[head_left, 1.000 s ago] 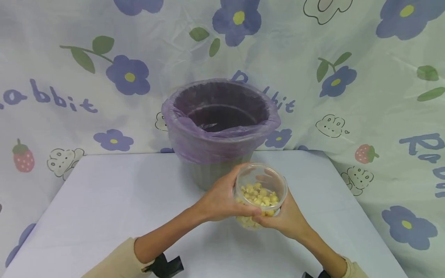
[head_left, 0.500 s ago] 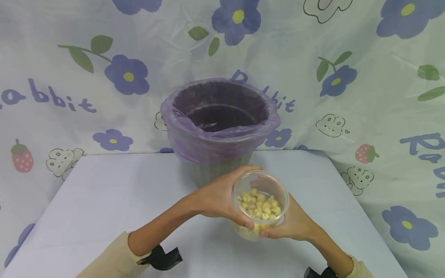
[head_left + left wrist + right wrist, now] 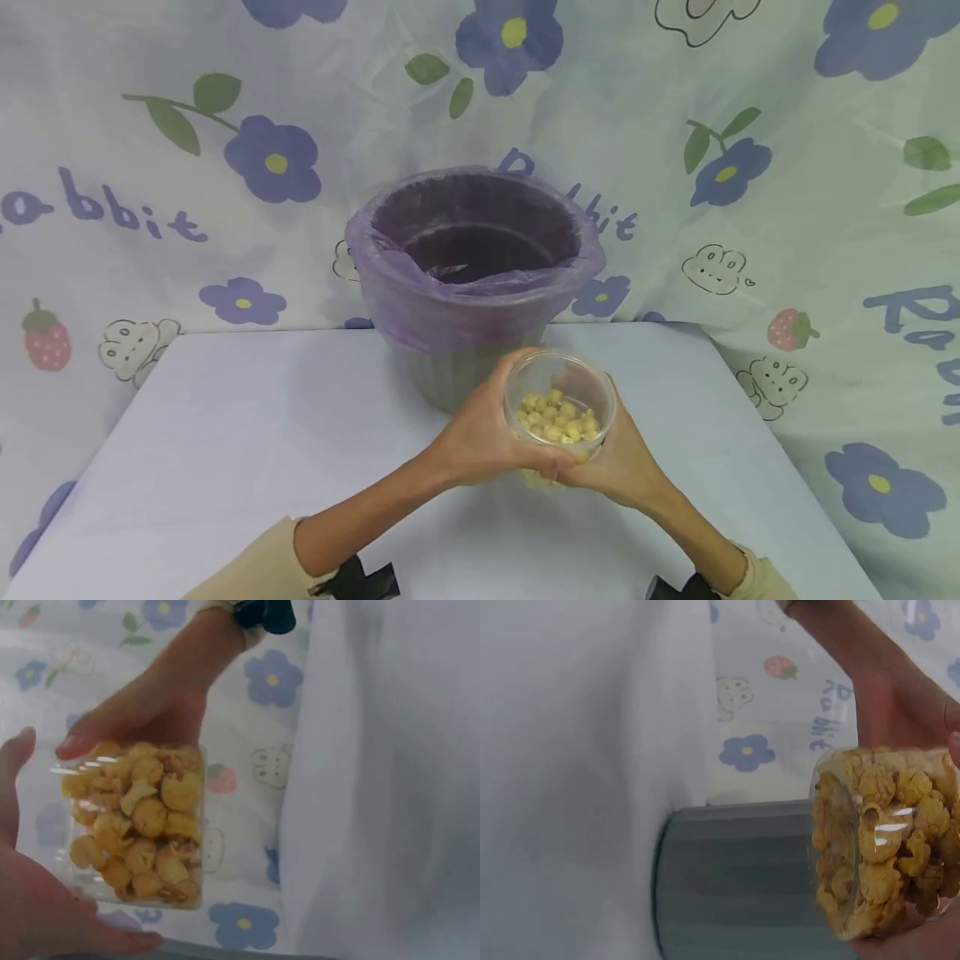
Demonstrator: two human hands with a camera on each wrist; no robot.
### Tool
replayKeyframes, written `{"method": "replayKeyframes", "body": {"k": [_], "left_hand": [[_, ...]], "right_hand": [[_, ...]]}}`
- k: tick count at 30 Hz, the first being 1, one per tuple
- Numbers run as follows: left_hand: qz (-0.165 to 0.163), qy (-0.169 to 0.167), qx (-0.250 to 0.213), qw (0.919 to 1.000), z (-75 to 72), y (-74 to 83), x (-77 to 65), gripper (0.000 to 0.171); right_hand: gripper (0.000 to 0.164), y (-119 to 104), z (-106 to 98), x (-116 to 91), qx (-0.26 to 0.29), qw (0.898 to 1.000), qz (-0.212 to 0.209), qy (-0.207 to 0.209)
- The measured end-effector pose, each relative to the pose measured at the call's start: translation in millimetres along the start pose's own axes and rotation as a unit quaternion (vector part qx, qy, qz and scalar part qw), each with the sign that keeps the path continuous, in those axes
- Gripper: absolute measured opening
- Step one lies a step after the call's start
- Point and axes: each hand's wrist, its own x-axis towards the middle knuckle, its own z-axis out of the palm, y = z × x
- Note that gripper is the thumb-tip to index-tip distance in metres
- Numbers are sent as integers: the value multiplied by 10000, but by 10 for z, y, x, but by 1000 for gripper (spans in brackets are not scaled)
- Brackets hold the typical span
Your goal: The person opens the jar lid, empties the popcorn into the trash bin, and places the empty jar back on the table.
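Observation:
A clear round plastic tub (image 3: pixel 536 379), partly filled with yellow popcorn (image 3: pixel 555 421), is held between both hands above the table in front of the bin. My left hand (image 3: pixel 483 437) grips its left side, and my right hand (image 3: pixel 626 462) grips the right side. The two thumbs lie close together on the near side. Through the clear wall, the popcorn (image 3: pixel 142 825) shows packed in the lower part in the left wrist view. From the right wrist, the tub's bottom (image 3: pixel 836 855) is visible. Whether a clear lid covers the top, I cannot tell.
Behind the hands stands a grey ribbed bin (image 3: pixel 442 379) lined with a purple plastic bag (image 3: pixel 457 321) folded over its rim. White cloth covers the table (image 3: pixel 247 450). A flower-and-rabbit patterned sheet (image 3: pixel 390 125) hangs behind and at the sides.
Both hands first lowered the tub slightly toward me, then raised it back to about its former height. The popcorn inside has shifted a little. Both hands kept their hold, and the bin stayed still.

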Motion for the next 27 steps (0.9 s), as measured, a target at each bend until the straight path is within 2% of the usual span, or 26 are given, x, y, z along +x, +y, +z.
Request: {"method": "replayKeyframes", "body": {"k": [3,7,10,14,17,20,25,27], "left_hand": [[-225,-66,-57,9997,-34,15,13,111],[-369,-762,-107,9964,-191,34,13,116],[-260,-1322,-77,9908,-326,19,17,114],[79,-1623,-73,9867,-412,-33,28,105],[263,-1486,-64,9885,-403,-62,17,99],[387,-1123,-70,9929,-349,-75,-4,94],[290,-260,-205,9990,-177,-84,-54,93],[140,-74,-282,9995,-127,-77,-75,96]], "right_hand": [[107,24,-4,31,142,9998,79,-69],[109,61,-39,39,614,9975,-57,-352],[109,80,-62,24,965,9925,-224,-712],[108,85,-55,26,1170,9860,-403,-1115],[108,78,-40,38,1166,9855,-403,-1166],[107,80,-24,40,1006,9901,-277,-937],[107,66,16,40,326,9991,20,-275],[107,52,28,39,154,9998,118,-108]]}}
